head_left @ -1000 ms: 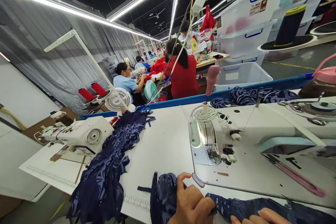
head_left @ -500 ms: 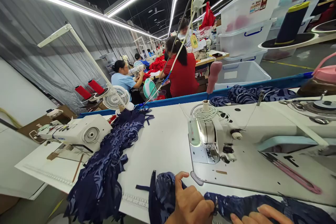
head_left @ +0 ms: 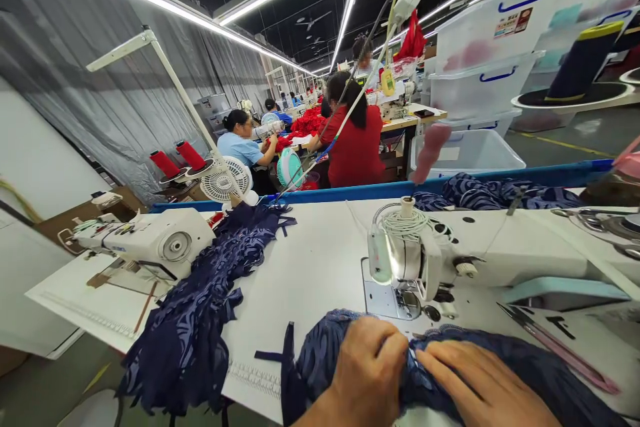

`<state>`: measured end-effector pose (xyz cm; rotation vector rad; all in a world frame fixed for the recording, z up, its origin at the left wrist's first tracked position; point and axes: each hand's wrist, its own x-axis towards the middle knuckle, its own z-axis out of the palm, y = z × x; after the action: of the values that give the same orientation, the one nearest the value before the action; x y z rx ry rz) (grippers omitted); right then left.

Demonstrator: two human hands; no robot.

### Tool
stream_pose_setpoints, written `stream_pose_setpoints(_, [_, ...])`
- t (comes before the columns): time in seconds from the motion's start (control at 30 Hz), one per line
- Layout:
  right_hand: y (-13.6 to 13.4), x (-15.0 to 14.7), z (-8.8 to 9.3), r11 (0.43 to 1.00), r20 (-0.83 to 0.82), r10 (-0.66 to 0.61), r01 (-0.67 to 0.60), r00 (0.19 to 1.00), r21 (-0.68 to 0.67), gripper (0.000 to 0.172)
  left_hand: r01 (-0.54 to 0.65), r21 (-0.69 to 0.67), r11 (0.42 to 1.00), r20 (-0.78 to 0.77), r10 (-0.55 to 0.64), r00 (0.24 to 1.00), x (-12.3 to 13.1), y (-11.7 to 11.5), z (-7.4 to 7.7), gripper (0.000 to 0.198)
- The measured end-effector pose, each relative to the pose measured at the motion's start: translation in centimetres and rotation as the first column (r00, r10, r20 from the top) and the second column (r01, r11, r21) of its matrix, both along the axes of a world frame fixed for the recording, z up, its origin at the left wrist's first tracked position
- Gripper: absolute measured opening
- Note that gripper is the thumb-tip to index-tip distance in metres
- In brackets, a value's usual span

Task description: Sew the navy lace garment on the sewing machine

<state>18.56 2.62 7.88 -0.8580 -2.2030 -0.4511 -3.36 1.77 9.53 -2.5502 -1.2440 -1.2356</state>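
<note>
Navy patterned fabric (head_left: 323,345) lies bunched along the front of the white table, with a dark strap sticking out at its left. My left hand (head_left: 367,367) is closed on the fabric, knuckles up. Beside it my right hand (head_left: 483,380) grips the same cloth, its thumb and fingertips hidden or pressed against it. A small pale patch shows on the cloth between the two hands. Just beyond them stands the sewing machine (head_left: 400,257), its needle area lit, above a metal plate (head_left: 383,297).
A long heap of navy pieces (head_left: 200,320) hangs over the table's left edge. Pink-handled tweezers (head_left: 565,353) lie right, under the machine arm. A second sewing machine (head_left: 155,243) stands left. Co-workers sit beyond the blue-edged table, near stacked clear bins (head_left: 480,93).
Both hands have moved up toward the machine, bringing the fabric with them. They are closer together on the cloth, and the left index finger is no longer raised. The view has shifted slightly.
</note>
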Motion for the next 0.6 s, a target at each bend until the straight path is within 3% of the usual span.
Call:
stream_pose_setpoints(0.07, [0.2, 0.4, -1.7, 1.0, 0.077, 0.021, -0.022, 0.997, 0.015, 0.041, 0.132, -0.02, 0.991, -0.031, -0.132, 0.991, -0.2, -0.4, -1.7, 0.022])
stream_pose_setpoints(0.2, [0.3, 1.4, -3.2, 0.999, 0.141, 0.034, -0.038, 0.989, 0.02, 0.035, 0.145, -0.146, 0.978, -0.115, -0.163, 0.98, -1.3, -1.2, -3.7, 0.033])
stream_pose_setpoints(0.47, [0.4, 0.1, 0.2, 1.0, 0.124, 0.0, -0.003, 0.992, 0.02, 0.032, 0.07, -0.144, 0.987, -0.184, -0.097, 0.978, -1.7, -1.5, -2.7, 0.029])
stream_pose_setpoints(0.6, [0.6, 0.2, -0.2, 0.998, 0.116, -0.027, 0.033, 0.993, -0.048, 0.035, 0.041, -0.182, 0.982, -0.236, -0.085, 0.968, -2.1, -1.7, -2.5, 0.03])
